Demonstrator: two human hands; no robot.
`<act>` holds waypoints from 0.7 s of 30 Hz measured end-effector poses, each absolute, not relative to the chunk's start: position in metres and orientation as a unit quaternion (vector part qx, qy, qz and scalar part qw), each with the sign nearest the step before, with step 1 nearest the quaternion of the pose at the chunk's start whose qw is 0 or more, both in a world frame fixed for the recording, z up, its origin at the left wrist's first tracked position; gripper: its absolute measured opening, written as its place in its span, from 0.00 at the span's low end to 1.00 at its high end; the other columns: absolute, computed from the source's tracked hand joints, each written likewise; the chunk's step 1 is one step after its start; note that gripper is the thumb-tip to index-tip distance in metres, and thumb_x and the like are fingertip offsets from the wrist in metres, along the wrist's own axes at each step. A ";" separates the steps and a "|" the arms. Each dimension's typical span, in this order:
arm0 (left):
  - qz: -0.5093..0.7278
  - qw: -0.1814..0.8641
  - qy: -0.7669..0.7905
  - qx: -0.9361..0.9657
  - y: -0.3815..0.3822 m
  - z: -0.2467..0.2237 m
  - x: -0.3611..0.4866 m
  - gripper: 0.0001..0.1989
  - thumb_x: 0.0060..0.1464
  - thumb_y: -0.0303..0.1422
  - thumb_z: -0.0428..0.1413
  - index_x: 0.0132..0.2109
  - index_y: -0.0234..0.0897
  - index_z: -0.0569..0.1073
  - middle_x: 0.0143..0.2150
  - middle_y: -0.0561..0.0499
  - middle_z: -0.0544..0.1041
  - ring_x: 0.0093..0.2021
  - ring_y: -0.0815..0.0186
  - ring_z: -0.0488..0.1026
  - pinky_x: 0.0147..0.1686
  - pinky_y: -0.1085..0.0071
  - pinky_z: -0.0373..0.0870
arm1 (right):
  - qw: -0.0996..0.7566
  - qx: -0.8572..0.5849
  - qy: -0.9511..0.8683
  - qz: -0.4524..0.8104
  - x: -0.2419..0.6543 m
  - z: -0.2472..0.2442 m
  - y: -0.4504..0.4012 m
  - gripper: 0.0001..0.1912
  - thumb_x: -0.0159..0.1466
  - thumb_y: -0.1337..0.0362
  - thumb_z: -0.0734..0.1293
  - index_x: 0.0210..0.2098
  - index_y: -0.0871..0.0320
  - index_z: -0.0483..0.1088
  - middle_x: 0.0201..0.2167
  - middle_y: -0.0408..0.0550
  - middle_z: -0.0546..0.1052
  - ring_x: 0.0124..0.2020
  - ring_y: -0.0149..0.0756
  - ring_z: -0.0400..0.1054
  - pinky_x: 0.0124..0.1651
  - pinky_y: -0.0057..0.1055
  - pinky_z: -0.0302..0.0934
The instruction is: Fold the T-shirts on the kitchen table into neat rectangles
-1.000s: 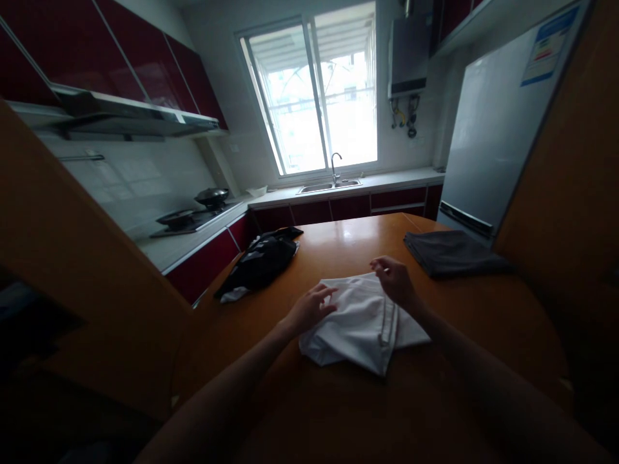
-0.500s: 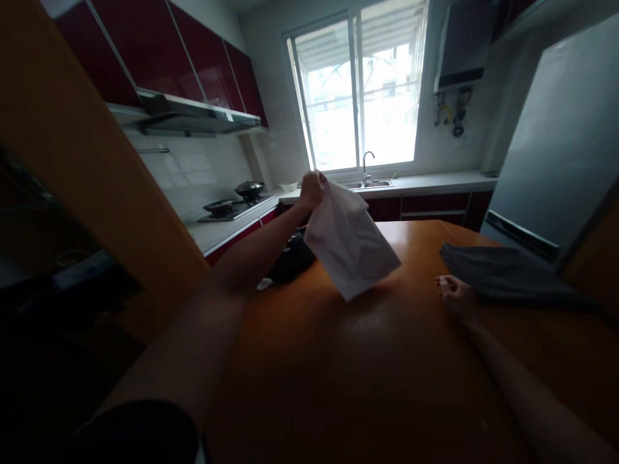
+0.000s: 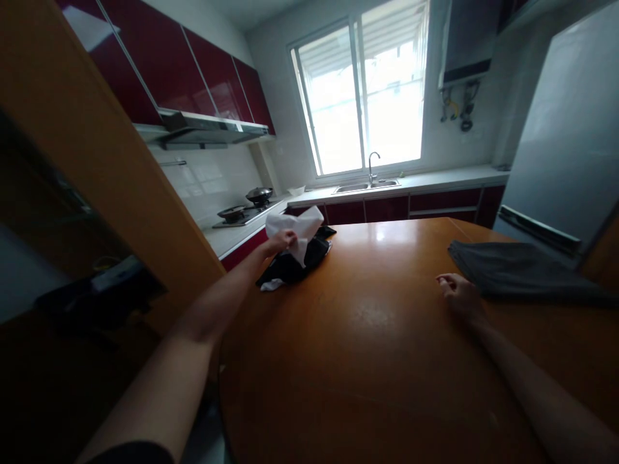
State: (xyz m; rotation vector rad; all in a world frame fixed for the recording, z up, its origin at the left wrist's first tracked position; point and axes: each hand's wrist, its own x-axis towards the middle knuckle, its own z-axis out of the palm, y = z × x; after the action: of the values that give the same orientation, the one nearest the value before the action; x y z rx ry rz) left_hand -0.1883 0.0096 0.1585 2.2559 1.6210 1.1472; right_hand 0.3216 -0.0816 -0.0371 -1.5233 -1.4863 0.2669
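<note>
A thin, crumpled white sheet (image 3: 302, 225) is pinched in my left hand (image 3: 285, 240) at the far left of the table; whether it is cloth, paper or a bag I cannot tell. It hangs over a dark, bunched pile (image 3: 294, 267) that looks like black cloth with white parts. My right hand (image 3: 457, 293) rests on the table with its fingers curled in and nothing visible in them. Just beyond that hand, on the right, lies a folded dark grey cloth (image 3: 517, 267).
The glossy brown table (image 3: 367, 341) has a rounded edge. Behind it are a sink (image 3: 367, 185) under the window and a stove (image 3: 246, 211) with pans at the left. A wooden post (image 3: 130, 167) rises on the left, a fridge (image 3: 556, 142) on the right.
My left hand has carried the white sheet left and down, from above the table's middle to the dark pile. The sheet is more crumpled. My right hand has stayed in place.
</note>
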 end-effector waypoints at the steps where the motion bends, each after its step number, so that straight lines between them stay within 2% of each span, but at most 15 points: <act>1: 0.355 0.070 0.557 0.748 -0.003 0.137 -0.196 0.13 0.50 0.37 0.61 0.24 0.37 0.69 0.19 0.55 0.67 0.25 0.66 0.66 0.28 0.70 0.62 | 0.483 -0.626 -0.608 0.074 0.324 -0.035 -0.080 0.18 0.61 0.58 0.59 0.41 0.59 0.76 0.39 0.56 0.79 0.37 0.44 0.73 0.43 0.38 0.65; 4: 0.322 0.044 0.603 0.729 -0.030 0.086 -0.211 0.10 0.49 0.35 0.60 0.25 0.38 0.69 0.23 0.54 0.70 0.27 0.63 0.69 0.31 0.68 0.66 | 0.471 -0.674 -0.566 -0.065 0.344 -0.036 -0.076 0.22 0.62 0.60 0.58 0.49 0.62 0.75 0.46 0.62 0.77 0.47 0.51 0.70 0.51 0.46 0.62; 6: 0.336 0.004 0.627 0.703 -0.042 0.059 -0.211 0.05 0.53 0.32 0.55 0.29 0.37 0.71 0.29 0.49 0.73 0.34 0.60 0.72 0.38 0.65 0.69 | 0.428 -0.734 -0.512 -0.126 0.364 -0.043 -0.074 0.25 0.61 0.58 0.59 0.53 0.63 0.73 0.52 0.68 0.73 0.54 0.60 0.65 0.54 0.54 0.58; 9: 0.363 -0.041 0.633 0.682 -0.051 0.025 -0.191 0.08 0.56 0.28 0.50 0.39 0.36 0.73 0.41 0.43 0.74 0.46 0.55 0.72 0.50 0.58 0.68 | 0.336 -0.806 -0.473 -0.113 0.391 -0.054 -0.074 0.23 0.60 0.56 0.62 0.49 0.63 0.76 0.51 0.71 0.73 0.53 0.67 0.64 0.51 0.61 0.55; 12: 0.376 -0.044 0.605 0.700 -0.056 0.003 -0.157 0.11 0.56 0.26 0.50 0.45 0.37 0.73 0.48 0.42 0.73 0.52 0.53 0.70 0.56 0.55 0.65 | 0.276 -0.819 -0.495 -0.092 0.395 -0.048 -0.081 0.17 0.64 0.61 0.59 0.39 0.61 0.78 0.41 0.67 0.76 0.47 0.61 0.69 0.48 0.57 0.56; 15: 0.382 -0.049 0.547 0.743 -0.063 -0.004 -0.128 0.13 0.56 0.26 0.50 0.48 0.39 0.73 0.51 0.43 0.72 0.55 0.53 0.69 0.59 0.53 0.63 | 0.281 -0.775 -0.559 -0.094 0.361 -0.027 -0.097 0.16 0.66 0.62 0.58 0.38 0.62 0.76 0.39 0.64 0.77 0.42 0.52 0.70 0.45 0.46 0.60; 17: 0.384 -0.048 0.502 0.774 -0.070 -0.003 -0.116 0.12 0.58 0.26 0.50 0.48 0.40 0.73 0.50 0.45 0.73 0.55 0.53 0.69 0.59 0.53 0.63 | 0.301 -0.715 -0.624 -0.090 0.317 -0.013 -0.113 0.15 0.67 0.62 0.59 0.35 0.62 0.75 0.38 0.61 0.77 0.42 0.49 0.69 0.46 0.41 0.60; 19: 0.380 -0.015 0.458 0.803 -0.079 0.001 -0.107 0.11 0.60 0.28 0.49 0.47 0.41 0.73 0.47 0.45 0.74 0.52 0.55 0.71 0.57 0.55 0.66 | 0.316 -0.641 -0.699 -0.033 0.265 0.000 -0.134 0.13 0.68 0.63 0.61 0.33 0.60 0.75 0.37 0.58 0.77 0.42 0.46 0.69 0.46 0.39 0.62; 21: 0.372 0.040 0.420 0.827 -0.092 0.006 -0.097 0.11 0.63 0.31 0.49 0.47 0.42 0.74 0.46 0.46 0.75 0.50 0.57 0.73 0.53 0.59 0.69 | 0.307 -0.528 -0.784 0.112 0.215 0.014 -0.162 0.13 0.68 0.61 0.63 0.33 0.58 0.77 0.36 0.53 0.78 0.39 0.41 0.71 0.43 0.35 0.63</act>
State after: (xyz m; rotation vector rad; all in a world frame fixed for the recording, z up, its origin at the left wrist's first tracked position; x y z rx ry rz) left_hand -0.0969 -0.0919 0.0057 2.5338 1.2871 1.1398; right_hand 0.2152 -0.1621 0.0141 -1.3975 -2.0723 0.2956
